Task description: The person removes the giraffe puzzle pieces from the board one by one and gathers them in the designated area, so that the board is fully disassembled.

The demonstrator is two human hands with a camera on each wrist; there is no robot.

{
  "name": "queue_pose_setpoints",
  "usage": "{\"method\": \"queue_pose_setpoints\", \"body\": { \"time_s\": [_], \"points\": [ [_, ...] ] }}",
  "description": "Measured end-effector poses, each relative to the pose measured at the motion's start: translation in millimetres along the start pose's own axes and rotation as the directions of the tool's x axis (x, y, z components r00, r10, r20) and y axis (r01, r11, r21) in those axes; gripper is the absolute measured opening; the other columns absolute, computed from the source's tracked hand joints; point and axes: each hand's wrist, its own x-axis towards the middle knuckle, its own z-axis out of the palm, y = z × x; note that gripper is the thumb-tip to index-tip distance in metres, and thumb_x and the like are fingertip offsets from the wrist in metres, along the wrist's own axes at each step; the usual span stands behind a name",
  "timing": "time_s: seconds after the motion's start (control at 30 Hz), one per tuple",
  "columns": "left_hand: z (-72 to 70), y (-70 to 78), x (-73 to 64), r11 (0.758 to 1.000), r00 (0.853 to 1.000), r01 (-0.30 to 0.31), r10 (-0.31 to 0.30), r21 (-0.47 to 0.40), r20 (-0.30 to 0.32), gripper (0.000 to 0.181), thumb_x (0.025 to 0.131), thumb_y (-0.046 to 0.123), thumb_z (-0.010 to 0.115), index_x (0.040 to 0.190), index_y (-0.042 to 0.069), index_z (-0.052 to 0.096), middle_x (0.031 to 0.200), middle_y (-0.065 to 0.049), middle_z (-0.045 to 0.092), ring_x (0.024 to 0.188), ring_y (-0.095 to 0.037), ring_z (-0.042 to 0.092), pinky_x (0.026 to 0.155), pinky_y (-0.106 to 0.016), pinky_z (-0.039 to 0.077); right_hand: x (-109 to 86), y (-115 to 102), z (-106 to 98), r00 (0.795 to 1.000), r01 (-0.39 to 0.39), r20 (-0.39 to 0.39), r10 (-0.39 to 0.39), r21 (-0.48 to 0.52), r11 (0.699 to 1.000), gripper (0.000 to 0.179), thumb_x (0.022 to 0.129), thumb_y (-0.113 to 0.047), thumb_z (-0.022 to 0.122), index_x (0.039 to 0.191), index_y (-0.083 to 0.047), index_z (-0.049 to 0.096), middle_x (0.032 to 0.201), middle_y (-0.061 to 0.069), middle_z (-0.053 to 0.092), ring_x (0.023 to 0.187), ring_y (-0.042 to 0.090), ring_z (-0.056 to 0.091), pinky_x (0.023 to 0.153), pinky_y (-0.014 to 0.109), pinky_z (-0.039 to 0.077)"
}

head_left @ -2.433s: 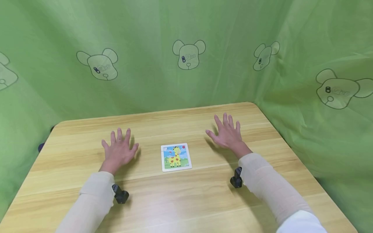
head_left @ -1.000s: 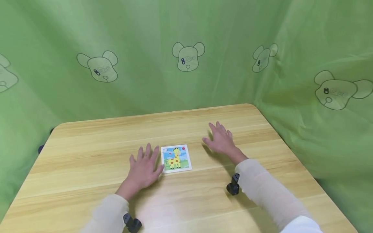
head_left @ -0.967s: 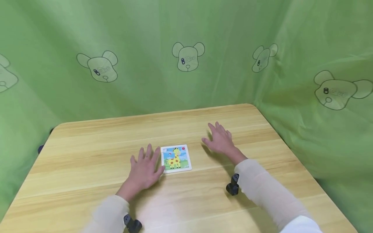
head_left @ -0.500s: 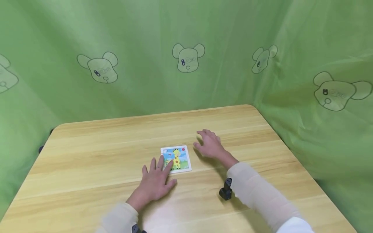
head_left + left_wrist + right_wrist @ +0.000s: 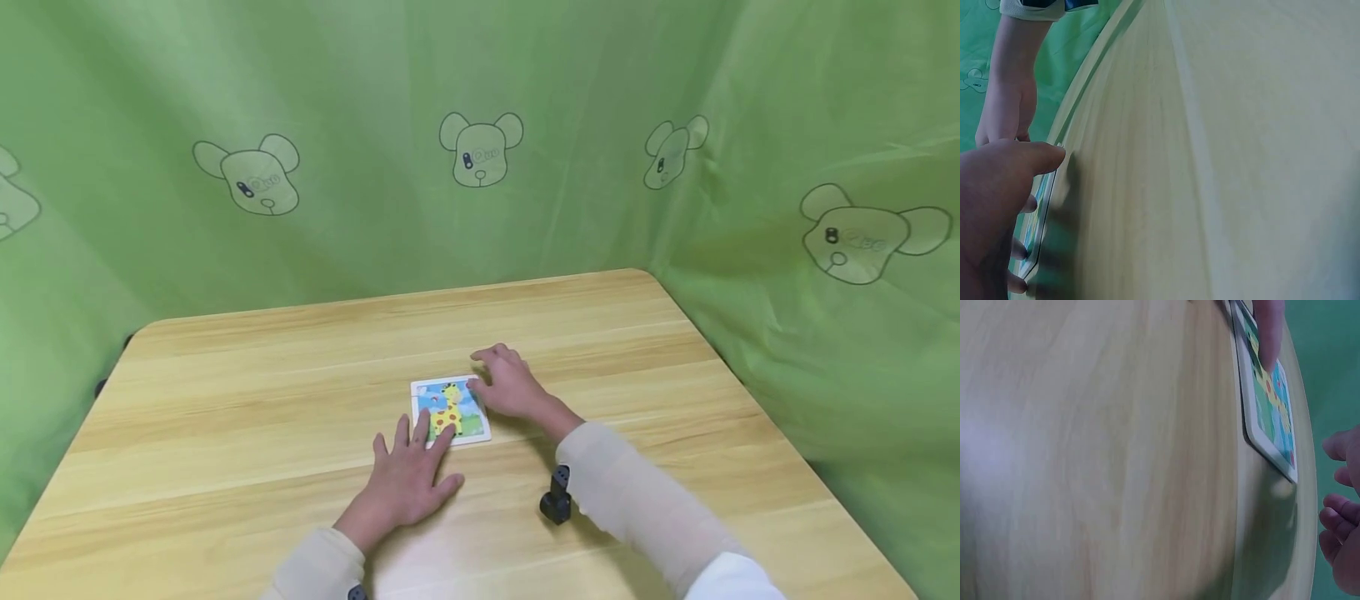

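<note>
A square white-framed board with a giraffe picture (image 5: pixel 467 411) lies flat on the wooden table. My left hand (image 5: pixel 408 482) is spread palm down at its near edge, with fingertips over the picture's lower part. In the right wrist view, one left finger (image 5: pixel 1268 331) overlaps the board (image 5: pixel 1257 394). My right hand (image 5: pixel 512 385) is at the board's upper right corner, fingers loosely bent and nothing gripped. Its thumb overlaps that corner in the head view. From the left wrist, the board (image 5: pixel 1036 225) shows edge-on, partly hidden behind the left hand (image 5: pixel 991 200).
The wooden table (image 5: pixel 225 433) has rounded far corners. Green curtains (image 5: pixel 360 233) printed with bear heads surround its far side and both ends. A small black camera (image 5: pixel 556 497) hangs at the right sleeve (image 5: pixel 630 492).
Both hands have moved inward from either side to the giraffe board. The left hand has come right and nearer; the right hand has come left with its fingers bending. The board stays put.
</note>
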Motion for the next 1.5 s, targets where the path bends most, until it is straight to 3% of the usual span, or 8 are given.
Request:
{"method": "queue_pose_setpoints", "body": {
  "time_s": [0.17,0.37,0.53,1.17,1.5],
  "points": [
    [0.2,1.3,1.4,1.000,1.000,-0.005,0.005,-0.013,0.001,0.068,0.090,0.059,0.044,0.148,0.024,0.033,0.155,-0.021,0.018,0.138,-0.050,0.017,0.097,-0.076,0.017,0.1,-6,5,0.999,0.035,0.023,-0.035,-0.002,0.999,0.041,0.090,-0.026,0.060,0.127,-0.008,0.057,0.123,0.010,0.053,0.113,0.025,0.049,0.097,0.041,0.042],
    [2.0,1.1,2.8,1.000,1.000,-0.013,0.013,-0.011,-0.009,0.069,0.090,0.060,0.044,0.147,0.024,0.034,0.154,-0.021,0.019,0.138,-0.050,0.017,0.096,-0.076,0.017,0.4,-14,13,0.993,0.081,0.084,-0.080,-0.009,0.997,0.037,0.091,-0.026,0.060,0.124,-0.009,0.060,0.117,0.006,0.054,0.103,0.019,0.049,0.089,0.034,0.045],
    [1.8,0.9,3.8,1.000,1.000,-0.011,0.011,-0.001,-0.008,0.070,0.089,0.062,0.045,0.147,0.024,0.034,0.154,-0.022,0.018,0.137,-0.050,0.019,0.096,-0.077,0.018,2.4,-22,19,0.987,0.117,0.110,-0.115,-0.010,0.993,0.037,0.091,-0.029,0.060,0.124,-0.011,0.061,0.119,0.006,0.053,0.106,0.019,0.049,0.091,0.036,0.044],
    [-1.6,-0.8,1.2,1.000,1.000,-0.014,0.014,0.000,0.013,0.074,0.088,0.065,0.045,0.147,0.024,0.033,0.155,-0.021,0.017,0.137,-0.049,0.019,0.095,-0.076,0.018,8.5,-40,35,0.975,0.181,0.157,-0.159,-0.134,0.974,0.035,0.093,-0.032,0.057,0.124,-0.016,0.062,0.116,0.002,0.051,0.105,0.019,0.045,0.088,0.036,0.039],
    [-1.5,-4.1,3.2,1.000,1.000,-0.012,0.012,0.001,0.013,0.076,0.086,0.067,0.046,0.148,0.026,0.032,0.156,-0.020,0.016,0.137,-0.049,0.019,0.096,-0.076,0.018,13.3,-41,34,0.969,0.194,0.175,-0.173,-0.116,0.974,0.035,0.092,-0.030,0.058,0.123,-0.014,0.061,0.117,0.002,0.050,0.105,0.019,0.045,0.088,0.036,0.040]
  ]
}}
